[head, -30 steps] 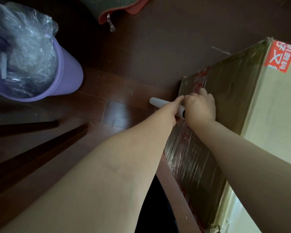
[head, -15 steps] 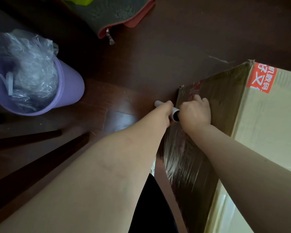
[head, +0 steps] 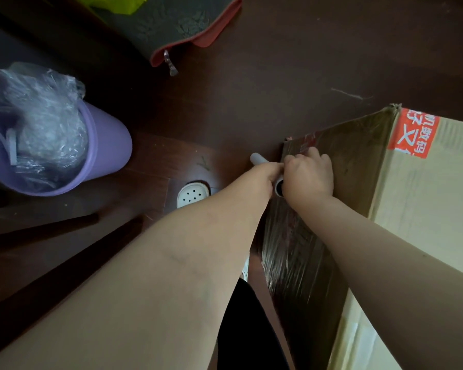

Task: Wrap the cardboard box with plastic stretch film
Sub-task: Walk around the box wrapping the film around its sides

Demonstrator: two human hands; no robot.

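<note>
A large cardboard box (head: 422,209) with a red label stands on the dark wooden floor at the right. Shiny stretch film (head: 300,252) covers its shaded left side. The film roll (head: 258,159) lies close against that side near the box's far lower corner, its white tube end sticking out to the left. My left hand (head: 269,173) grips the roll from the left. My right hand (head: 309,177) curls around the roll's near end, whose dark core hole shows below the fingers, knuckles against the box.
A purple bin (head: 96,156) stuffed with crumpled clear film stands at the left. A dark mat with a red edge (head: 187,25) lies at the top. A white perforated slipper (head: 191,196) shows under my left arm. Dark wooden rails (head: 51,236) run at the lower left.
The view has pulled back and shifted, so the box and both hands sit lower in frame. The hands have stayed on the roll near the box's corner. The slipper has come into view.
</note>
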